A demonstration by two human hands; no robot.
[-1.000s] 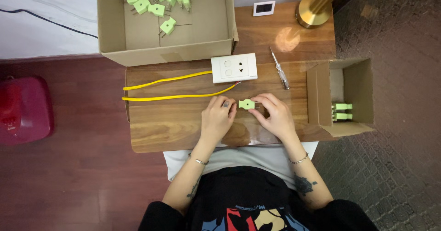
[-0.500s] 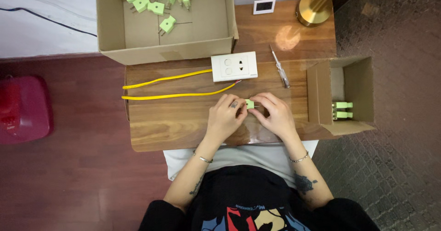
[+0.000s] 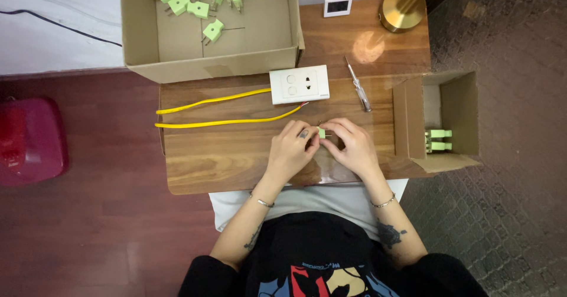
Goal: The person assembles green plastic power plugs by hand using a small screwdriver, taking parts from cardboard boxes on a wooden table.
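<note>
A small green plug (image 3: 322,133) is being held between the left hand (image 3: 290,151) and the right hand (image 3: 352,146), both grips pinched on it, just above the bench (image 3: 224,155) near the middle of its front edge. The plug is best being kept low and steady, its prongs left uncovered, while it is being worked, clear of the yellow wire (image 3: 227,121) and the white socket (image 3: 299,84).

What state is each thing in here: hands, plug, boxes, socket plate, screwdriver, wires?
Left hand: pinching the green plug.
Right hand: pinching the same plug.
Big box: open, loose plugs inside.
Small box: open, on its side.
Socket plate: flat, face up.
Screwdriver: lying untouched.
Yellow wires: loose on the table.
</note>
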